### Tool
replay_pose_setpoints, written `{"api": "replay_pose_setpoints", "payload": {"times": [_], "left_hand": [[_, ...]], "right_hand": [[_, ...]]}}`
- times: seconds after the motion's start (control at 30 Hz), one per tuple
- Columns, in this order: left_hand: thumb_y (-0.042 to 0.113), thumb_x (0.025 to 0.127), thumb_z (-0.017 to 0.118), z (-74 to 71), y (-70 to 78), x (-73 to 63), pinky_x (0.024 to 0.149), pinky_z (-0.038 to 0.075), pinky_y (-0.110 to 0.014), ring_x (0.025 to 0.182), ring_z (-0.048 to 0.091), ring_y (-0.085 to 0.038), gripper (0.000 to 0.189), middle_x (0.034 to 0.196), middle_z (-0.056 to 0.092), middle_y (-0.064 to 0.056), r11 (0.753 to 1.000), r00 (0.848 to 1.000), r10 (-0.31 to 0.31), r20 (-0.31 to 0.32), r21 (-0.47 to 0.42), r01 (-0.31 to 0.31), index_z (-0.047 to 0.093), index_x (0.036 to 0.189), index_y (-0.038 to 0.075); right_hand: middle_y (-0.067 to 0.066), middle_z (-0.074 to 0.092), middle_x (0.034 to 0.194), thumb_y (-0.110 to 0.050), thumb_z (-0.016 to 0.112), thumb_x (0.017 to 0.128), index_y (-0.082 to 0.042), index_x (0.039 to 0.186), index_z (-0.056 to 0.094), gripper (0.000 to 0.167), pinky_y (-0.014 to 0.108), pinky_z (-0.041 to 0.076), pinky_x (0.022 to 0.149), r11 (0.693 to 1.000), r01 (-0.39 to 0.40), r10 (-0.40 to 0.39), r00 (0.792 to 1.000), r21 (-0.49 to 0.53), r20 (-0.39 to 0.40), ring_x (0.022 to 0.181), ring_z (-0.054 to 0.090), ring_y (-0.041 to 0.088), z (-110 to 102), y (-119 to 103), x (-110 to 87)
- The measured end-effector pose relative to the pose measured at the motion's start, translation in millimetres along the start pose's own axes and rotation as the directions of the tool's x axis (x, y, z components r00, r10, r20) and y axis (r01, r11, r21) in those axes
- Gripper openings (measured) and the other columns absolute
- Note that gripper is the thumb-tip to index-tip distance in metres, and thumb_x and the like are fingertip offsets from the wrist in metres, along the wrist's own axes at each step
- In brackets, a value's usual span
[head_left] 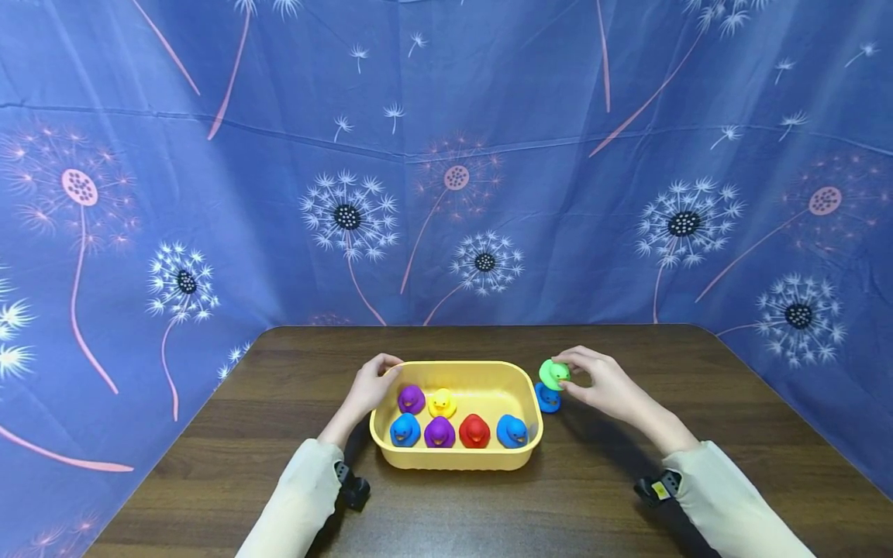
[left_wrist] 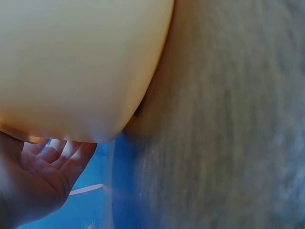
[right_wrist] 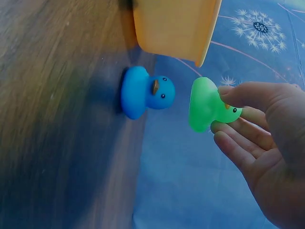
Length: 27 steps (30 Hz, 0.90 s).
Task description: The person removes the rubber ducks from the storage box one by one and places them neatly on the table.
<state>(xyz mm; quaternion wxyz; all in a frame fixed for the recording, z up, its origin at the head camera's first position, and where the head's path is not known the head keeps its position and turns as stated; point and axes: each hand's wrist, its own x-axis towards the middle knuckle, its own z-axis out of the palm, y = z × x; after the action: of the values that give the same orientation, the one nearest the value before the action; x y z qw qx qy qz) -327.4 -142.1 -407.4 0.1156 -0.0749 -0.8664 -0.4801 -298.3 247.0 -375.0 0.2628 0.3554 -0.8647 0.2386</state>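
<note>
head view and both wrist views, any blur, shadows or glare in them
Head: fairly sharp, dark shadows on the table; left wrist: wood grain smeared, bluish sheen towards the lower right; right wrist: broad dark shadow across the wood, green duck brightly lit.

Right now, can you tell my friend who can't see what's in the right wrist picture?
The right hand holds a green duck in the air, apart from a blue duck that stands on the table. Part of a yellow tub shows at the top, and a blue cloth with dandelions hangs behind.
</note>
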Motion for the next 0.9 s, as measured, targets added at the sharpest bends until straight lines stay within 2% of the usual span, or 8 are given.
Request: {"api": "replay_pose_setpoints", "payload": {"times": [0.27,0.47,0.9], "left_hand": [[0.015,0.090,0.060,0.5,0.4,0.1,0.067,0.041,-0.026,0.075,0.052,-0.014,0.017,0.087,0.068,-0.013,1.000,1.000,0.008,-0.005,0.004,-0.008,0.064,0.101,0.003],[0.013,0.090,0.060,0.1,-1.2,0.3,0.066,0.041,-0.026,0.073,0.052,-0.012,0.017,0.085,0.068,-0.015,1.000,1.000,0.020,-0.016,-0.013,-0.020,0.064,0.101,0.001],[0.015,0.091,0.059,0.3,-2.0,-0.2,0.066,0.041,-0.026,0.075,0.052,-0.014,0.017,0.087,0.067,-0.015,1.000,1.000,0.004,-0.002,-0.016,-0.004,0.064,0.102,0.002]], "right_hand": [[0.010,0.065,0.099,0.005,0.074,0.070,0.003,0.105,0.065,0.037,0.035,0.054,0.071,1.000,0.003,-0.003,1.000,-0.009,0.004,0.081,0.064,0.020,-6,5,-7.7],[0.010,0.065,0.099,0.004,0.075,0.069,0.002,0.104,0.065,0.036,0.036,0.054,0.070,0.999,-0.027,0.027,1.000,-0.022,0.016,0.080,0.065,0.019,-7,10,-13.7],[0.009,0.065,0.098,0.006,0.075,0.068,0.002,0.102,0.065,0.035,0.032,0.054,0.069,0.998,-0.059,0.060,0.998,-0.025,0.034,0.079,0.065,0.020,-6,18,-26.4]]}}
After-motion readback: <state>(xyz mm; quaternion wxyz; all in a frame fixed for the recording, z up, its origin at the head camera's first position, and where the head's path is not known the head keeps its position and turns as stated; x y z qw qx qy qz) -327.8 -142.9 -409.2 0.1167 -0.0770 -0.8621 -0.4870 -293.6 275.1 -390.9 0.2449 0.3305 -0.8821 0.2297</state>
